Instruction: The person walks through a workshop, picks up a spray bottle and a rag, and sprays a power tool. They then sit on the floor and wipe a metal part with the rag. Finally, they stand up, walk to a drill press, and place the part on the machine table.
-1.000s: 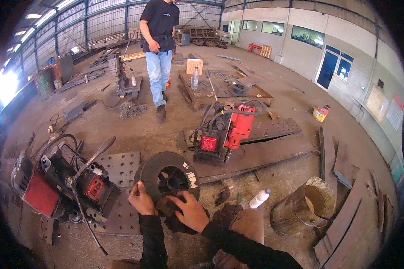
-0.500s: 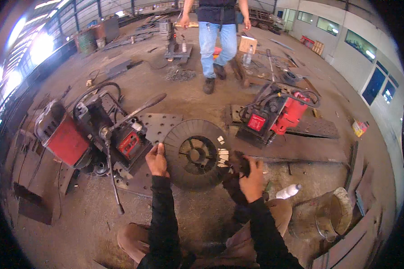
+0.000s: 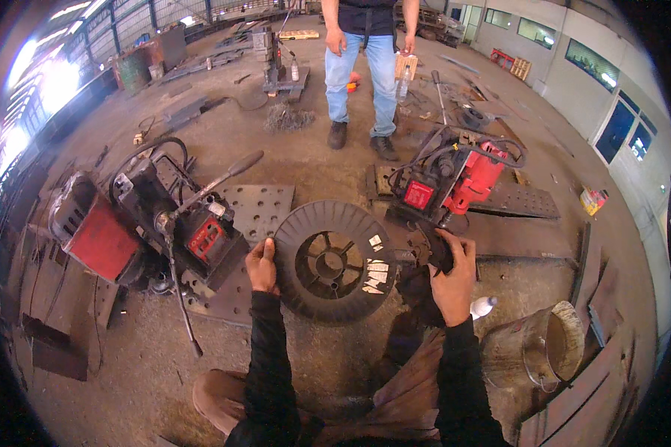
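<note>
A black plastic wire spool with torn white label scraps is in front of me, its round face turned up toward me. Gripping its left rim is my left hand, thumb up along the edge. To the right of the spool, my right hand is closed on a dark, cloth-like bundle. Part of that bundle sticks up between thumb and fingers and the rest hangs below, so its exact kind is unclear. A magnetic drill with a red motor stands beyond my right hand.
Another red-and-black magnetic drill stands left on a perforated steel plate, its long handles sticking out. A metal bucket and a white bottle are at right. A person in jeans stands ahead. Steel plates lie beyond.
My right hand has moved right and slightly up with the dark bundle. The spool is a little farther right, still in my left hand. The person ahead has gone from walking to standing.
</note>
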Available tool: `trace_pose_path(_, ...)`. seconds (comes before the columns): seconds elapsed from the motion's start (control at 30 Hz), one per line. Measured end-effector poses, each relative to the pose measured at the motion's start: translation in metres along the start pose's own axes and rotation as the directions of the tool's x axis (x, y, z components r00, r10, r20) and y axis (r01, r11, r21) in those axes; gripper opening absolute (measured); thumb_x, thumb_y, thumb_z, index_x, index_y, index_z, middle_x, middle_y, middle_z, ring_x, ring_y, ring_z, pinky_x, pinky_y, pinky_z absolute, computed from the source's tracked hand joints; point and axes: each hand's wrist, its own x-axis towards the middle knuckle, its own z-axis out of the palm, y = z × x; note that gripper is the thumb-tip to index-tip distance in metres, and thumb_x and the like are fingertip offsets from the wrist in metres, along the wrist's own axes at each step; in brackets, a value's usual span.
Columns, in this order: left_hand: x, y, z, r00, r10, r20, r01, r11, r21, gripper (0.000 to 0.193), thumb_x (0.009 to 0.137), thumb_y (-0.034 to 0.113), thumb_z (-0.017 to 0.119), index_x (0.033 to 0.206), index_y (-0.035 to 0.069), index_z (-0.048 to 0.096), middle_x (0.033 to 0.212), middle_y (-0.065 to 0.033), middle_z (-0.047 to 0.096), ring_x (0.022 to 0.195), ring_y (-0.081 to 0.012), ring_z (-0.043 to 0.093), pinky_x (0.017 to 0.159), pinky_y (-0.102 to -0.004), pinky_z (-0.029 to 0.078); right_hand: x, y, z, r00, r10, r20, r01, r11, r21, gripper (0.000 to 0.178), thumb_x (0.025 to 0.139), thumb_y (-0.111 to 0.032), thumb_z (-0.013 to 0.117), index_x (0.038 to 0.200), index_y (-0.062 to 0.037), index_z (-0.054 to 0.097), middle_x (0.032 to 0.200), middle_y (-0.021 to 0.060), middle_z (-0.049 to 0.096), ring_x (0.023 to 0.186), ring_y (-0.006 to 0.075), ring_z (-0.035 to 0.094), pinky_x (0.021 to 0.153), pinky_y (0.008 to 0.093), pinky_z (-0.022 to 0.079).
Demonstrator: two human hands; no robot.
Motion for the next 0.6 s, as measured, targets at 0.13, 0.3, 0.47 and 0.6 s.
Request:
trace_pose_path(0.13, -0.007, 0.021, 0.015, 0.998, 0.039, -0.04, -0.035, 0.994, 0.103, 0.036, 0.097, 0.027, 0.067, 0.098, -0.009, 0.067, 0.091, 0.0011, 0.063, 0.082, -0.0099, 0.052, 0.077, -0.0282, 0.044, 0.015, -0.026, 0.001, 0.981, -0.188, 0.041, 0.189, 0.982, -0.002, 0.058, 0.069, 0.003, 0.071, 0.124, -0.0144, 0.064, 0.114, 0.0142, 0.053, 0.105, 0.0356, 0.058, 0.092, 0.0405, 0.049)
trace_pose_path(0.3, -0.01, -0.001, 0.021, 0.981, 0.162, 0.106, -0.191, 0.901, 0.389, 0.038, 0.096, 0.025, 0.065, 0.101, -0.012, 0.067, 0.089, -0.0091, 0.07, 0.084, -0.0142, 0.059, 0.078, -0.0315, 0.048, 0.024, -0.033, 0.088, 0.896, -0.381, 0.229, 0.382, 0.923, 0.042, 0.055, 0.072, -0.007, 0.076, 0.125, -0.0173, 0.063, 0.12, 0.0144, 0.052, 0.108, 0.0379, 0.056, 0.091, 0.0425, 0.049)
trace_pose_path(0.47, -0.033, -0.005, 0.051, 0.974, 0.212, -0.081, -0.172, 0.923, 0.345, 0.032, 0.095, 0.019, 0.066, 0.102, -0.012, 0.068, 0.092, -0.0135, 0.072, 0.085, -0.0176, 0.062, 0.079, -0.0323, 0.048, -0.019, 0.041, 0.107, 0.969, -0.047, 0.242, 0.063, 0.996, -0.061, 0.056, 0.078, -0.01, 0.074, 0.131, -0.0159, 0.058, 0.125, 0.0222, 0.049, 0.11, 0.0424, 0.055, 0.092, 0.0469, 0.049)
trace_pose_path(0.6, -0.009, -0.019, 0.022, 0.948, 0.164, -0.274, -0.058, 0.932, 0.357, 0.032, 0.096, 0.018, 0.063, 0.107, -0.013, 0.067, 0.096, -0.0155, 0.072, 0.086, -0.0198, 0.064, 0.081, -0.0339, 0.049, -0.101, 0.034, 0.125, 0.921, 0.163, 0.354, -0.132, 0.985, -0.11, 0.053, 0.082, -0.015, 0.072, 0.132, -0.0089, 0.055, 0.132, 0.0289, 0.046, 0.111, 0.0465, 0.055, 0.093, 0.0503, 0.049)
